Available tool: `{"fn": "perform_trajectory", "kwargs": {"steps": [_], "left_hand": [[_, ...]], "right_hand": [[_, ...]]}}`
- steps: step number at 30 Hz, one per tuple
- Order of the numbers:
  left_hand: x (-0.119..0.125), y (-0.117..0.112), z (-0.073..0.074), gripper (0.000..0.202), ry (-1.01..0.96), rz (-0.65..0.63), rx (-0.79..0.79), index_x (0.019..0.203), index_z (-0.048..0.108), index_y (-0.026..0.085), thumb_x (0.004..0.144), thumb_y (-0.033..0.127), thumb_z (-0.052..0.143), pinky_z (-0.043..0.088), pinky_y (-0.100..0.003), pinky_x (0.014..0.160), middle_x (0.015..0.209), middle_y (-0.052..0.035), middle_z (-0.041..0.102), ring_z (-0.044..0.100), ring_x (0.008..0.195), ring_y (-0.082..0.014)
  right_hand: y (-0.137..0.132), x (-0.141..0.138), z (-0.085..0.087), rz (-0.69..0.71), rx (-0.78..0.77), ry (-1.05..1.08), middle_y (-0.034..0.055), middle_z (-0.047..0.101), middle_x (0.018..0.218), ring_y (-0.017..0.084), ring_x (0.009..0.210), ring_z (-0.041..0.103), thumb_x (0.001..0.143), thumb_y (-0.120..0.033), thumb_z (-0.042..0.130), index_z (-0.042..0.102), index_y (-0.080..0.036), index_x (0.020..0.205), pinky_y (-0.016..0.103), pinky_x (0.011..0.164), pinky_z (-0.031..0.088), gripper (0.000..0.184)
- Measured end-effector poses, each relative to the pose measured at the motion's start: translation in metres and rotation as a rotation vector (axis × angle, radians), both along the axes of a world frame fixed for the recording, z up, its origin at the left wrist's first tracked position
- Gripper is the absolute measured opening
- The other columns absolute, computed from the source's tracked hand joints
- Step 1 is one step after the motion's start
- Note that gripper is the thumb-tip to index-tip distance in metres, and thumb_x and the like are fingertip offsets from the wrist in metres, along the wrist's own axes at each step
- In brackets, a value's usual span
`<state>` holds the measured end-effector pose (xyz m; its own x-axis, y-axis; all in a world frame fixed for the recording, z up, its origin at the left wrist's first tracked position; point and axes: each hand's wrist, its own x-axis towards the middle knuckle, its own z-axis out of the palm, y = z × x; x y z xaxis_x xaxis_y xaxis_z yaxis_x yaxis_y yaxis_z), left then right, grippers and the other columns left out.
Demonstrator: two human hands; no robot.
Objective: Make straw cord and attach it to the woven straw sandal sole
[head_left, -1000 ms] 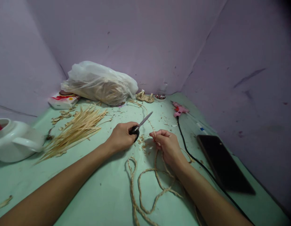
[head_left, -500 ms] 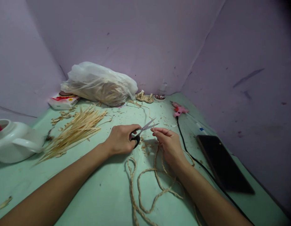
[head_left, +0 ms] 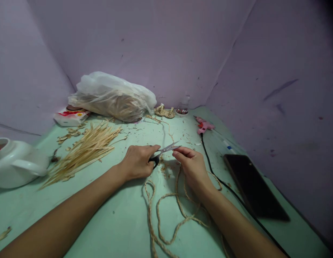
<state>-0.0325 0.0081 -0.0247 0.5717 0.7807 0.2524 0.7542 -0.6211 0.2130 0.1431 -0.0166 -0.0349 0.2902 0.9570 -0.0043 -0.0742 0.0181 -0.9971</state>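
My left hand [head_left: 138, 161] is closed round the black handles of small scissors [head_left: 166, 149], whose silver blades point right and reach the fingertips of my right hand [head_left: 192, 165]. That right hand pinches a braided straw rope [head_left: 166, 211] near its end, just at the blades. The rope runs back from the pinch and lies in loose loops on the pale green table [head_left: 102, 215] between my forearms. Short straw snippets litter the table under the scissors.
A pile of straw strips [head_left: 84, 148] lies left of centre, a white pot [head_left: 17, 163] at the far left. At the back sit a plastic bag of straw [head_left: 112, 96] and a red-and-white box [head_left: 71, 115]. A pink glue gun [head_left: 204, 125], its black cord and a dark phone [head_left: 254, 186] lie right.
The scissors swung from pointing up and away to lying level toward my right hand. Their blades opened and now nearly meet at the rope end my right hand raised to them.
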Motion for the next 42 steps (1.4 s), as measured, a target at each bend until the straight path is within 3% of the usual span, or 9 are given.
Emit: {"fn": "perform_trajectory", "kwargs": {"steps": [11, 17, 23, 35, 42], "left_hand": [[0.0, 0.003, -0.001, 0.043, -0.151, 0.016, -0.073, 0.108, 0.06, 0.027, 0.068, 0.014, 0.047, 0.042, -0.023, 0.064, 0.083, 0.0026, 0.069, 0.063, 0.073, -0.015], [0.0, 0.001, 0.001, 0.047, -0.117, 0.03, -0.03, 0.113, 0.056, 0.025, 0.067, 0.019, 0.051, 0.042, -0.025, 0.063, 0.083, 0.0012, 0.068, 0.062, 0.074, -0.0167], [0.002, -0.001, 0.002, 0.047, -0.039, 0.018, -0.017, 0.114, 0.056, 0.025, 0.067, 0.019, 0.05, 0.039, -0.026, 0.06, 0.086, -0.0005, 0.068, 0.06, 0.072, -0.0176], [0.002, -0.002, 0.006, 0.033, -0.056, -0.047, -0.086, 0.099, 0.059, 0.026, 0.069, 0.017, 0.047, 0.035, -0.023, 0.057, 0.072, 0.0033, 0.064, 0.056, 0.063, -0.014], [0.002, -0.002, 0.005, 0.039, -0.067, -0.052, -0.061, 0.102, 0.059, 0.026, 0.067, 0.014, 0.046, 0.037, -0.023, 0.058, 0.072, 0.003, 0.065, 0.057, 0.063, -0.0142]], "right_hand": [[0.0, -0.003, 0.004, -0.045, -0.081, 0.112, 0.0019, 0.068, 0.067, 0.013, 0.06, 0.052, 0.051, -0.023, 0.07, 0.072, -0.018, 0.069, 0.027, 0.058, 0.038, 0.019], [-0.004, -0.004, 0.017, -0.014, -0.187, 0.243, -0.0027, 0.059, 0.057, 0.006, 0.043, 0.036, 0.05, -0.023, 0.069, 0.07, -0.017, 0.07, 0.023, 0.042, 0.023, 0.021], [-0.006, -0.005, 0.02, 0.024, -0.178, 0.297, -0.005, 0.054, 0.051, 0.003, 0.038, 0.027, 0.048, -0.02, 0.069, 0.066, -0.015, 0.065, 0.022, 0.038, 0.016, 0.017], [-0.004, -0.005, 0.015, 0.023, -0.145, 0.201, -0.0034, 0.056, 0.055, 0.006, 0.044, 0.034, 0.05, -0.021, 0.068, 0.068, -0.016, 0.063, 0.024, 0.043, 0.023, 0.014], [-0.005, -0.005, 0.015, 0.051, -0.131, 0.164, -0.0039, 0.053, 0.053, 0.007, 0.044, 0.034, 0.051, -0.022, 0.067, 0.066, -0.017, 0.06, 0.024, 0.043, 0.023, 0.01]]}}
